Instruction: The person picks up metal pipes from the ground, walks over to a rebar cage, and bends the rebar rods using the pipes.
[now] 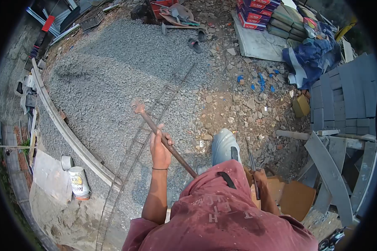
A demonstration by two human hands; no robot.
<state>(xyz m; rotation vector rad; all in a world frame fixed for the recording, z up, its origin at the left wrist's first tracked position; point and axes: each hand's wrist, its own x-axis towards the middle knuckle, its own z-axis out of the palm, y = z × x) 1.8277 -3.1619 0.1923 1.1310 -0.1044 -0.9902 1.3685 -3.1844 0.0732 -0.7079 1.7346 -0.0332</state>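
Observation:
My left hand (161, 149) is closed round a long rusty steel bar (181, 160) with a forked, wrench-like head. That head points up and away over the grey gravel (100, 71), while the lower end passes behind my red shirt. By my right hip, my right hand (260, 179) grips a thin dark metal rod (251, 158); its fingers are partly hidden and the rod's exact kind is unclear. Beneath the left forearm, a long wire-tied steel rebar cage (132, 161) lies slantwise across the gravel.
A curved board (71, 134) edges the gravel on the left, near a white bucket (78, 183). Broken rubble (255, 104) covers the ground to the right. Grey planks (329, 175) lean at far right. Stacked boxes (255, 16) and a blue tarp (316, 56) stand behind.

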